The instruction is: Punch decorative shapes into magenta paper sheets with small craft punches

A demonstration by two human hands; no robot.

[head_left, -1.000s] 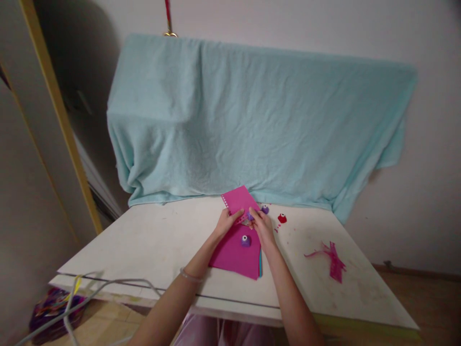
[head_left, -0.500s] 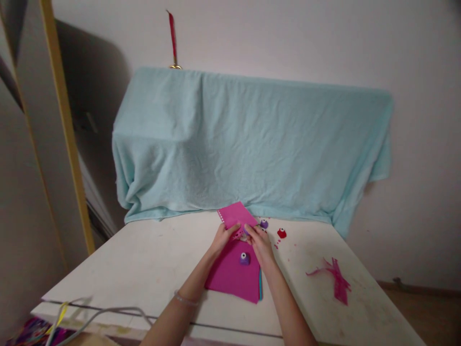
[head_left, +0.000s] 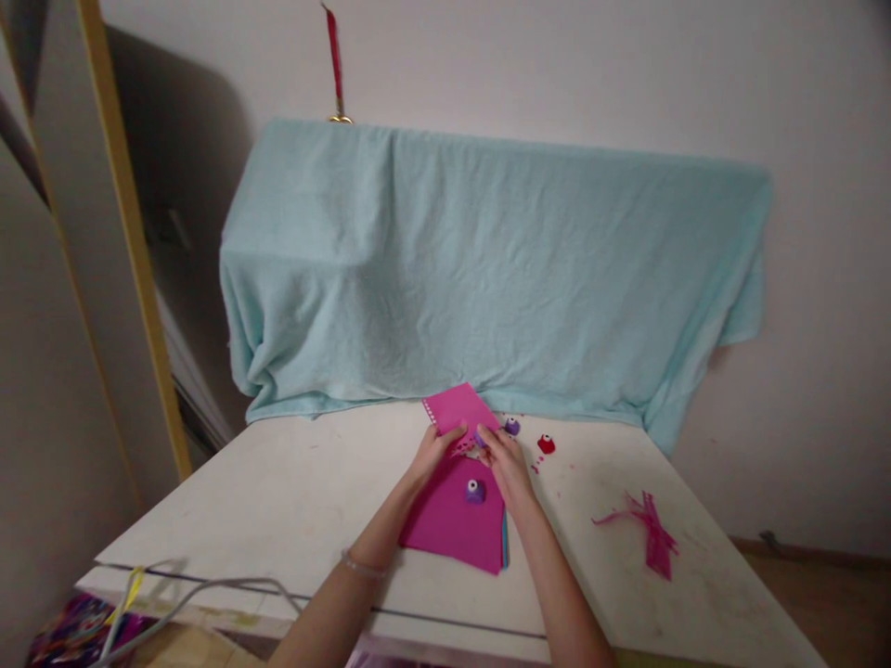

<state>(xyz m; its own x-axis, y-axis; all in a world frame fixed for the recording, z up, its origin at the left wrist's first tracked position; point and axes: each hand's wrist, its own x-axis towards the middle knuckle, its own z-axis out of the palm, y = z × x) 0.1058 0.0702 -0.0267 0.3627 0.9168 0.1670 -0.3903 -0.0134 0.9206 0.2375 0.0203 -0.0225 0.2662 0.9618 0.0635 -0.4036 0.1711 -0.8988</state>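
Both hands meet at the far part of the white tabletop (head_left: 292,501). The left hand (head_left: 435,452) pinches the edge of a small pink paper sheet (head_left: 459,408). The right hand (head_left: 506,464) closes its grip on a small purple punch (head_left: 480,440) at this sheet. Below lies a pink paper stack (head_left: 449,529), another purple punch (head_left: 474,491) on it.

No words, numbers, labels or signs to read anywhere, not on the pink paper (head_left: 459,408), the small punches or the white table (head_left: 292,492).
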